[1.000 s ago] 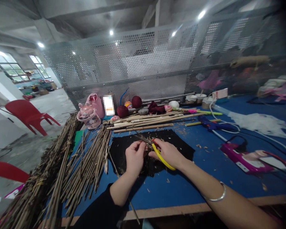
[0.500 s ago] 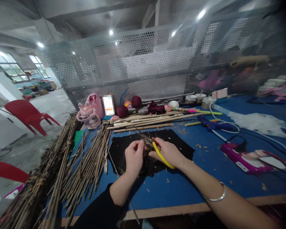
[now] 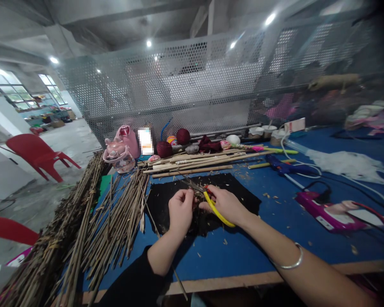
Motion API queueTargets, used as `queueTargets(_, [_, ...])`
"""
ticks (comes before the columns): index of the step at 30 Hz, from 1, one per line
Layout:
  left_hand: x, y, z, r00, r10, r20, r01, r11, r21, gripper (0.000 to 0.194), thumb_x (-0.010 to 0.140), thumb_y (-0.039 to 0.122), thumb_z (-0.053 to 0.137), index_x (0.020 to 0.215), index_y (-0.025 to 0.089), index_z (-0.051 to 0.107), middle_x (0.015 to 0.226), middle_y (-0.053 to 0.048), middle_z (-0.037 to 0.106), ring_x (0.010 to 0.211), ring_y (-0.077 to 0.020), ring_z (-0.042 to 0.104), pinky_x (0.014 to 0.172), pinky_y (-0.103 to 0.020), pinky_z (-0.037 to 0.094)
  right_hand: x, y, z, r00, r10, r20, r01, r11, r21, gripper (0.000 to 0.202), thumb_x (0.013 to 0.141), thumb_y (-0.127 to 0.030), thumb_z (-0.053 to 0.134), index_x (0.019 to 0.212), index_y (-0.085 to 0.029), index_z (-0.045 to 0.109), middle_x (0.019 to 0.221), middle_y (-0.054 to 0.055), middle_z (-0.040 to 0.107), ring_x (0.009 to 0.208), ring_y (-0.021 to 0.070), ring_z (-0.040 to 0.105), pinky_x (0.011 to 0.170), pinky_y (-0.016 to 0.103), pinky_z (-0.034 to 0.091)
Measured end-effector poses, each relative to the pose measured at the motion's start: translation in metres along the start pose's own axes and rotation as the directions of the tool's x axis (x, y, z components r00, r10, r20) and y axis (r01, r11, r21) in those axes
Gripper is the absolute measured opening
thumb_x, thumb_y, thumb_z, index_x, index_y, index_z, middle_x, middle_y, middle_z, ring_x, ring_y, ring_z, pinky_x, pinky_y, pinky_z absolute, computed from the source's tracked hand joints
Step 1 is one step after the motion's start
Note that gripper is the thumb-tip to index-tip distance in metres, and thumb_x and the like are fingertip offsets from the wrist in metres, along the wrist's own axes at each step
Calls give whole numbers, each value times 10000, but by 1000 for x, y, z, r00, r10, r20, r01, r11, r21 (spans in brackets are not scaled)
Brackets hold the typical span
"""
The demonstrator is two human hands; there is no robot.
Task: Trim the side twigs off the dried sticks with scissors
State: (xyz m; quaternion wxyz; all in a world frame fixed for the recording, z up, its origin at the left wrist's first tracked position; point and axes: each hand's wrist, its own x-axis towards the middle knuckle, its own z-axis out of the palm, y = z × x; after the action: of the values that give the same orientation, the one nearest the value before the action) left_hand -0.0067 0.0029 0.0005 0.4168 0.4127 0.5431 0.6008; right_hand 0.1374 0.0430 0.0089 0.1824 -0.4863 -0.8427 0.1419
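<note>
My right hand is closed round a pair of scissors with yellow handles, whose blades point up and to the left. Beside it my left hand is pinched, fingertips near the blades; what it grips is too small to make out. Small brown plant bits lie between and under the hands, on a black cloth. A thin stick slants from the cloth's left side, under my left forearm, to the table's front edge.
Loose thin sticks and a thick bundle lie at the left. Behind the cloth are pale stalks, yarn balls and a pink container. At right are a blue glue gun and a purple power strip.
The scissors' blades have shifted slightly up and to the left. My left hand has moved a little to the right, and both hands keep their grips.
</note>
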Motion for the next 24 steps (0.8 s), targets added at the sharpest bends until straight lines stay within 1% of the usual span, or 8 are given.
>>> queueTargets(4, [-1, 1, -1, 1000, 12, -14, -12, 1000, 15, 319, 738, 436, 512, 620, 140, 525, 540, 14, 530, 465, -75, 458, 448, -178, 356, 1, 1, 0, 1000, 20, 7, -20, 1000, -12, 348, 700, -538, 532, 803, -207, 503, 675, 14, 583, 574, 140, 513, 490, 214, 258])
queueTargets(7, [0, 1, -2, 999, 40, -25, -39, 999, 29, 313, 746, 427, 505, 620, 141, 525, 539, 16, 525, 471, -74, 452, 452, -177, 352, 0, 0, -1, 999, 29, 15, -29, 999, -20, 393, 690, -540, 544, 889, -204, 501, 691, 17, 590, 610, 157, 537, 514, 218, 284])
queueTargets(11, [2, 0, -3, 998, 61, -33, -60, 998, 27, 279, 754, 394, 499, 633, 144, 527, 549, 17, 529, 477, -74, 453, 465, -180, 358, -1, -2, -2, 999, -12, 50, 12, 1000, -4, 452, 678, -531, 565, 970, -197, 478, 771, 36, 601, 692, 178, 559, 560, 225, 317])
queueTargets(14, [3, -1, -3, 998, 54, -30, -53, 998, 28, 259, 750, 378, 503, 643, 144, 535, 551, 16, 535, 485, -78, 465, 467, -181, 359, -2, -2, -2, 998, -19, 59, 19, 1000, -5, 417, 700, -537, 539, 938, -198, 492, 742, 31, 593, 655, 166, 547, 554, 225, 314])
queueTargets(18, [2, 0, -2, 999, 35, -15, -35, 999, 3, 284, 744, 407, 506, 647, 143, 540, 555, 12, 540, 479, -80, 466, 447, -178, 348, 0, -2, -2, 999, 13, 46, -14, 1000, 6, 366, 716, -545, 515, 850, -205, 510, 698, 20, 585, 599, 144, 520, 520, 216, 283])
queueTargets(21, [0, 1, -1, 1000, 9, 8, -9, 1000, -26, 297, 745, 422, 505, 673, 138, 554, 569, 7, 544, 483, -80, 468, 443, -177, 349, 1, -1, -3, 999, 34, 37, -35, 999, 20, 362, 719, -545, 509, 844, -206, 512, 669, 13, 580, 579, 139, 509, 505, 213, 267])
queueTargets(24, [-1, 2, 0, 1000, 1, 5, -1, 999, -48, 293, 739, 418, 516, 669, 136, 554, 569, 9, 542, 485, -77, 466, 451, -176, 357, 1, 1, -3, 999, 30, 34, -32, 999, 41, 357, 723, -541, 503, 841, -205, 518, 680, 14, 586, 579, 136, 506, 503, 210, 269])
